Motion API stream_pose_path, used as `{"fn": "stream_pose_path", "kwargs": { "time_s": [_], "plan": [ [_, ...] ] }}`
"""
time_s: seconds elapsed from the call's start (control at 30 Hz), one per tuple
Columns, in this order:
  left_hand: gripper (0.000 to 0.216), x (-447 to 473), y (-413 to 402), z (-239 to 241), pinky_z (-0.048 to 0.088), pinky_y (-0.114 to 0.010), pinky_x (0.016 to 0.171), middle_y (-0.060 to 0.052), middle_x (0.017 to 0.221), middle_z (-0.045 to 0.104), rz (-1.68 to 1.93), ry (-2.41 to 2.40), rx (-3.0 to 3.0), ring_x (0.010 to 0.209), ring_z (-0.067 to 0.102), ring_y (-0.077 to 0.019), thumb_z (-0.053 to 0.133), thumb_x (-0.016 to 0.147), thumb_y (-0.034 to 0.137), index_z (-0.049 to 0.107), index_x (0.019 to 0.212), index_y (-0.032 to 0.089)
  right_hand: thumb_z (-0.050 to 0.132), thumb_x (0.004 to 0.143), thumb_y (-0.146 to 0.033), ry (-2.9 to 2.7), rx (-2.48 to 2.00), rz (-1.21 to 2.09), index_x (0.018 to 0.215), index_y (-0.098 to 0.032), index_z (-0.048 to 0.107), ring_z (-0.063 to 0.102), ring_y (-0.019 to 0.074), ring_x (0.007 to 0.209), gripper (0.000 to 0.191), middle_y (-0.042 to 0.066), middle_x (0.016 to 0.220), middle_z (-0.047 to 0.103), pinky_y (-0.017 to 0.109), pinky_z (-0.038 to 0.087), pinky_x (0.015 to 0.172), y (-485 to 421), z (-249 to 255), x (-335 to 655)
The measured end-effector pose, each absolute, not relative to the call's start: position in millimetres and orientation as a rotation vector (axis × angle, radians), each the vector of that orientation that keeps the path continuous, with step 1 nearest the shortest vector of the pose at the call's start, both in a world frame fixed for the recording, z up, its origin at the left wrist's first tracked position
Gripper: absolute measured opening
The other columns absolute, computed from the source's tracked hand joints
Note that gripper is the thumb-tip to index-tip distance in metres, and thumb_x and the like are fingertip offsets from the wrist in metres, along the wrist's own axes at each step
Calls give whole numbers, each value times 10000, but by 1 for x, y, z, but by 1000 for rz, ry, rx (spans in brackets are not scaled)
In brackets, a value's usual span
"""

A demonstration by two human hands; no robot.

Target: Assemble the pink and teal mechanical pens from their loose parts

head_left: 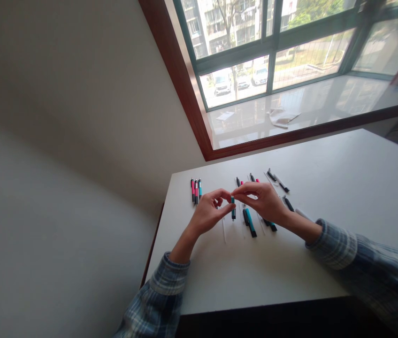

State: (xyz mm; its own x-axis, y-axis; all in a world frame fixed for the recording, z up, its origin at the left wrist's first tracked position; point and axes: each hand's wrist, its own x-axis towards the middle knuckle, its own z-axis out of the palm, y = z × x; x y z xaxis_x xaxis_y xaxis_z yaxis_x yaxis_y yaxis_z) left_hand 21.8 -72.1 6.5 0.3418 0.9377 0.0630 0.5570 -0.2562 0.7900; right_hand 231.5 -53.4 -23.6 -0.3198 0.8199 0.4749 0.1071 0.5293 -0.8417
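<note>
My left hand [213, 210] pinches a teal and black pen barrel [233, 209] between thumb and fingers, holding it roughly upright above the table. At the top of the barrel, my right hand [260, 199] has thumb and forefinger pressed together; whether a small part sits between them is too small to see. Just below my right hand lie a teal barrel [251, 223] with a black end and a black pen piece [245, 217]. A thin white refill [224, 231] rests under my left hand. More pen parts are partly hidden behind my right hand.
Several whole pens [195, 191], pink and teal with black, lie side by side at the table's left. Black and clear pen parts [279, 180] lie farther right. The white table [255, 277] meets a wall and a window sill [248, 124] holding a cloth [282, 117].
</note>
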Motion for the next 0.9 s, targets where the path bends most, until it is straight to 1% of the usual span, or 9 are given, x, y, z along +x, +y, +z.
{"fn": "stream_pose_path", "kwargs": {
  "time_s": [0.13,0.23,0.43,0.5,0.6,0.63,0.7,0.8,0.9],
  "plan": [
    [277,22,-72,8,466,-265,663,-41,911,704,737,1281,1923,685,504,-127,694,889,444,726,995,190,701,954,-354,-1785,-769,865,957,-229,808,720,175,751,165,44,864,787,293,589,660,-54,-24,231],
    [274,23,-72,9,473,-266,664,-49,947,721,744,1281,1904,690,519,-128,703,883,438,725,998,189,689,960,-363,-1788,-760,880,972,-230,800,721,177,766,173,46,882,782,298,603,667,-54,-25,231],
    [320,23,-72,11,447,-241,611,-46,945,708,815,1288,1788,646,528,-106,728,867,425,665,1076,190,674,963,-308,-1828,-777,852,1150,-251,747,722,180,833,209,41,955,767,313,619,719,-53,-27,232],
    [334,22,-72,10,442,-232,601,-39,947,703,830,1280,1747,640,528,-99,725,874,408,624,1112,196,704,937,-285,-1900,-758,813,1268,-263,690,712,195,884,331,49,1003,756,332,616,744,-53,-29,232],
    [400,21,-71,9,457,-231,616,-29,940,702,841,1275,1708,661,555,-104,728,878,401,570,1193,211,777,873,-267,-2024,-735,738,1440,-295,553,694,220,929,610,68,1102,734,373,610,767,-53,-33,232],
    [425,20,-70,9,462,-232,624,-29,939,703,841,1278,1704,667,561,-106,731,877,403,559,1217,214,793,859,-263,-2053,-731,719,1470,-307,518,691,225,931,672,70,1120,727,381,608,769,-53,-34,231],
    [466,20,-70,8,467,-235,635,-33,940,706,832,1279,1704,673,565,-108,733,878,405,542,1259,216,812,843,-264,-2091,-721,698,1487,-324,493,689,231,937,721,69,1128,720,392,606,779,-53,-36,231],
    [488,20,-70,8,470,-239,644,-34,941,711,806,1273,1714,670,565,-108,733,879,396,533,1287,217,812,850,-279,-2110,-719,696,1465,-322,521,690,234,941,681,71,1115,716,388,606,778,-54,-36,232],
    [476,21,-71,7,468,-243,647,-28,940,719,785,1274,1729,658,565,-106,732,874,390,543,1278,223,758,900,-271,-2077,-739,723,1401,-298,592,698,212,892,529,63,1042,727,357,606,755,-53,-35,232]
  ]
}}
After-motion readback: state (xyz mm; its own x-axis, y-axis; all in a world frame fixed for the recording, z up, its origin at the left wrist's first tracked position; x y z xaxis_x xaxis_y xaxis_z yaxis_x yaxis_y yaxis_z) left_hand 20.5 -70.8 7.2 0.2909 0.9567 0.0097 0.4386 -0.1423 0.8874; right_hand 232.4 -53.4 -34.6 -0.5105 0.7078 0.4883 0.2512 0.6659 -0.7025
